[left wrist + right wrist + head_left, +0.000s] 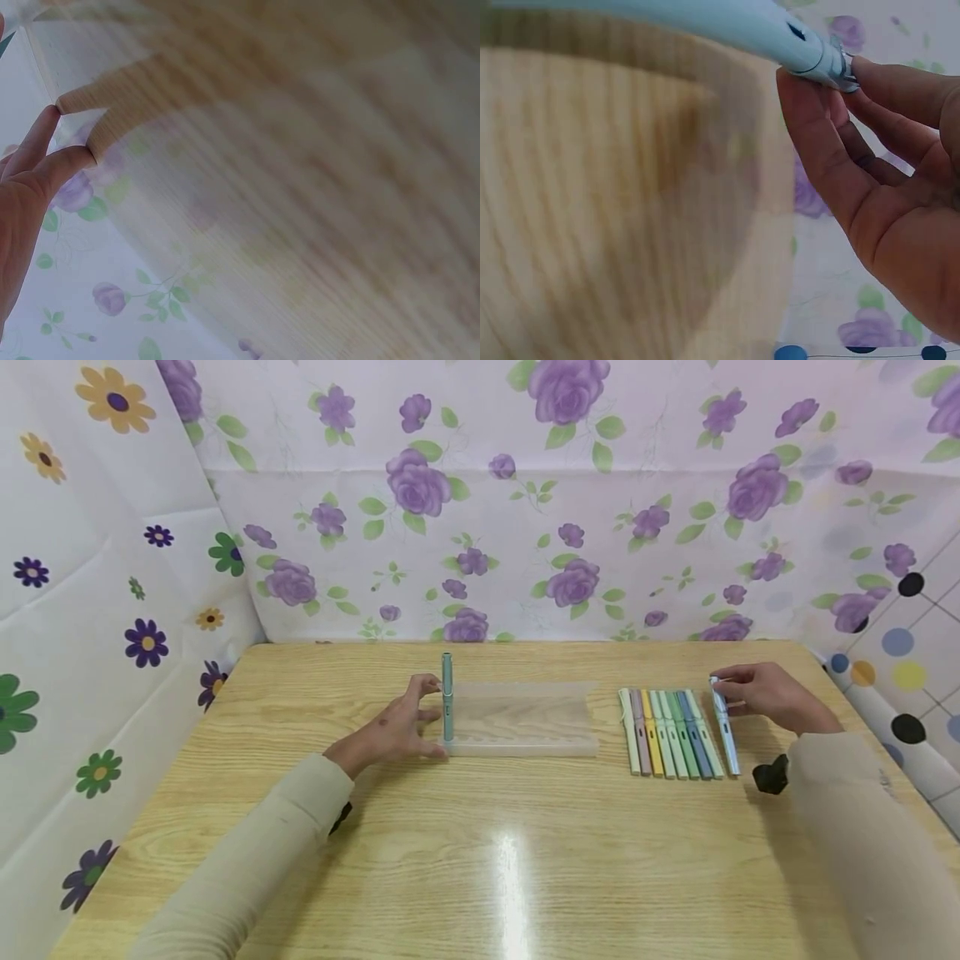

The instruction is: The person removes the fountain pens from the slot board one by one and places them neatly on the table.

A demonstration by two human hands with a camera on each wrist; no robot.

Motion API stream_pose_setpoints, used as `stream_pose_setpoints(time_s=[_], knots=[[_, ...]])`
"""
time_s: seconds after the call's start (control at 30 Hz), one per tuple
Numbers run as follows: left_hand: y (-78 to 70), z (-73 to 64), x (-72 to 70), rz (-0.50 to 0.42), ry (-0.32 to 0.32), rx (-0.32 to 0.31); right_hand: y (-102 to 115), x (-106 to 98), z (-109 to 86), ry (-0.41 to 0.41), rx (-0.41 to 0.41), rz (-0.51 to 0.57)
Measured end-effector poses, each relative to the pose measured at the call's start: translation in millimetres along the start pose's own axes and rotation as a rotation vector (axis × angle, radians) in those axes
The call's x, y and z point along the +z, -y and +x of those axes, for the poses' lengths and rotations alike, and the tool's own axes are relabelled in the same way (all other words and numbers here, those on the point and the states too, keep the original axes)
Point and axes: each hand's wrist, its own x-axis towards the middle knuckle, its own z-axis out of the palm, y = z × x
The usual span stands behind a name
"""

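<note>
A clear plastic tray [525,749] lies mid-table, with one teal pen [447,697] along its left end. My left hand [405,722] is at that end, thumb near the tray's front corner and forefinger near the back one. In the left wrist view two fairly straight fingers [71,157] reach down with their tips touching below. On the right, my right hand [765,693] pinches a light blue pen [726,735] near its upper end, thumb and fingertips at the clip. The right wrist view shows the same pen [727,30] slanting from the fingertips.
Several pens [670,735] in pale green, mauve, yellow, green and blue lie side by side between the tray and my right hand. A flowered cloth [495,552] hangs behind the wooden table [420,843], with more patterned sheets at both sides.
</note>
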Motion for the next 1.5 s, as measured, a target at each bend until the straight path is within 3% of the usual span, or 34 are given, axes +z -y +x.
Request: stream_pose_setpoints(time_s=[0.13,0.37,1.1,1.27,1.5], knots=[[0.1,1.0,0.8,0.006,0.000,0.002,-4,5,4.2,0.003,0.023,-0.010],[0.6,1.9,1.7,0.006,-0.001,-0.001,-10,10,15.8,-0.068,0.109,-0.089],[0.8,1.3,0.4,0.007,-0.002,-0.002,4,16,15.4,-0.031,0.118,-0.135],[-0.4,1.5,0.3,0.016,-0.004,-0.015,17,8,5.8,-0.068,0.070,-0.102],[-1.8,0.8,1.0,0.003,0.003,-0.029,60,9,0.0,-0.083,-0.066,0.000]])
